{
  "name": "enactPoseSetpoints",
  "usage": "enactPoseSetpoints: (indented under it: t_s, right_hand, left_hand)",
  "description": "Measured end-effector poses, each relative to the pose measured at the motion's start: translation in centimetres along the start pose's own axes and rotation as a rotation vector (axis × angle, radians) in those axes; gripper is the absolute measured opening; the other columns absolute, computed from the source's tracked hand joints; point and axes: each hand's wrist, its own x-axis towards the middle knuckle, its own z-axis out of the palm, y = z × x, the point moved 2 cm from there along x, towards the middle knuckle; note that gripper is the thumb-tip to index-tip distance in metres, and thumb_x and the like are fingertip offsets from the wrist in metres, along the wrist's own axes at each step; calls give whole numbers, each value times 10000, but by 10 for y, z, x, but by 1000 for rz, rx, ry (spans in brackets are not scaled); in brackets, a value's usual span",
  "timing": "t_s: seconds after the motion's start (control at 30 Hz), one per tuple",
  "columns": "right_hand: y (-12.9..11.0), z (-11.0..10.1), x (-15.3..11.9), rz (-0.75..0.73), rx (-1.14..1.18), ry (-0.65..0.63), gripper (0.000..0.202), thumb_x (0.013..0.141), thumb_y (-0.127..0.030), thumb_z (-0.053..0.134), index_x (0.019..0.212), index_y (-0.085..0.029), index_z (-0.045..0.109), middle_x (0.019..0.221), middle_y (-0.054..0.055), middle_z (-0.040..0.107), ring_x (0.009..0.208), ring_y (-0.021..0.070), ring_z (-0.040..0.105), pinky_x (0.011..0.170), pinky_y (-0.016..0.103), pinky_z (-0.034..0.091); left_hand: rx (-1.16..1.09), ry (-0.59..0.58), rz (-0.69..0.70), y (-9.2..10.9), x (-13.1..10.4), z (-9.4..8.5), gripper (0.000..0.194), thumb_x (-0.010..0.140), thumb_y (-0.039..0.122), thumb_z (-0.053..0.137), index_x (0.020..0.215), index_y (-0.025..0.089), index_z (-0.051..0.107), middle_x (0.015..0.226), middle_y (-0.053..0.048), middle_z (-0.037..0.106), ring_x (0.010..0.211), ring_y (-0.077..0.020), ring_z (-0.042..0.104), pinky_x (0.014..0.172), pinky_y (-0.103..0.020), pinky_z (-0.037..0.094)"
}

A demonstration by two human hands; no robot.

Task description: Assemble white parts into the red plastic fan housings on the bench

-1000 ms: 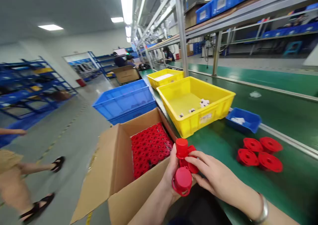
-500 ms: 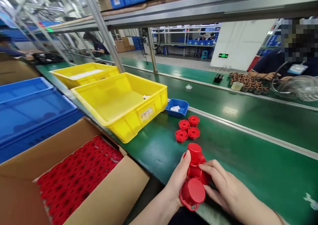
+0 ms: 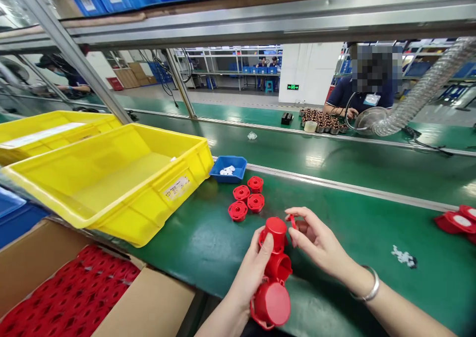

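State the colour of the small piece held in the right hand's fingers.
Red; the small piece shows best in the head view.

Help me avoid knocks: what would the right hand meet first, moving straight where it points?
The right hand would probably first meet the upper red part in the left hand; depth is unclear.

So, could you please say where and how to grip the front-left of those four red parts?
Probably pinch the front-left red part by its wide top rim, from the near left: bench lies open there, neighbours crowd behind and right.
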Motion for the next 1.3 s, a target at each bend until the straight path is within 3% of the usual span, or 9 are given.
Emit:
enactPoseSetpoints:
  t_s: [0.13, 0.3, 0.47, 0.63, 0.73, 0.83, 1.0, 1.17, 1.3]
  right_hand:
    - [-17, -6, 11, -111, -247, -191, 219, 987, -307, 514, 1198, -255, 541, 1163, 70, 523, 1029, 171, 557, 927, 329, 489]
    - [-19, -7, 10, -91, -391, -314, 267, 1011, -379, 459, 1233, -241, 515, 1153, 81, 502, 888, 153, 565, 817, 317, 514]
    - [-10, -4, 9, -199, -284, -119, 235, 1040, -329, 342, 1120, -206, 525, 1026, 74, 528, 852, 160, 542, 774, 315, 500]
    - [7, -12, 11, 43, 17, 193, 278, 1052, -381, 284, 1028, -215, 506, 750, -14, 463, 593, 114, 467, 531, 235, 436]
    - [16, -10, 7, -16, -188, 110, 198, 1027, -350, 393, 1062, -214, 531, 907, 40, 537, 815, 153, 559, 742, 292, 506]
    - [23, 0, 0, -106, -307, -28, 197, 1010, -297, 428, 1170, -216, 510, 1081, 87, 517, 963, 175, 566, 885, 344, 507]
    - [27, 7, -5, -159, -315, -44, 252, 975, -313, 510, 1207, -218, 484, 1111, 88, 479, 988, 175, 568, 883, 334, 523]
    - [29, 6, -6, -233, -274, 19, 208, 994, -307, 444, 1166, -212, 514, 1058, 83, 512, 944, 172, 568, 844, 332, 533]
    - [35, 2, 0, 24, 85, 140, 251, 1030, -394, 350, 1049, -205, 514, 913, 39, 556, 653, 111, 531, 588, 248, 497]
  left_hand:
    - [224, -83, 88, -1, 2, 1, 482, 831, 561, 670, 1150, 229, 527, 1024, -30, 645, 912, -186, 597, 825, -294, 466]
    - [377, -120, 112, 3, 4, -3, 499, 836, 557, 661, 1184, 233, 511, 1123, -48, 634, 1005, -214, 585, 893, -321, 456]
    - [309, -157, 89, 0, 5, -3, 502, 848, 568, 645, 1217, 245, 532, 1122, -50, 650, 962, -198, 614, 864, -298, 485]
    - [86, -190, -179, 1, -3, -2, 678, 804, 679, 617, 1335, 285, 465, 954, -65, 712, 478, -118, 591, 468, -243, 465]
    - [-2, -200, -261, 3, -5, -6, 830, 746, 767, 592, 1384, 265, 423, 786, -42, 713, 382, -113, 559, 393, -221, 435]
    - [-57, -230, -286, 0, -1, -13, 835, 725, 809, 557, 1291, 196, 529, 733, -49, 710, 385, -116, 584, 394, -208, 450]
    - [-146, -341, -334, -10, 6, -22, 790, 755, 832, 466, 1133, 161, 639, 875, -101, 742, 387, -107, 623, 332, -159, 376]
    - [-165, -376, -334, -14, 4, -22, 773, 782, 815, 447, 1230, 201, 591, 904, -91, 741, 416, -128, 654, 334, -164, 386]
    - [-172, -298, -350, -8, 3, -21, 816, 745, 825, 496, 1256, 192, 574, 804, -53, 718, 372, -102, 604, 330, -167, 388]
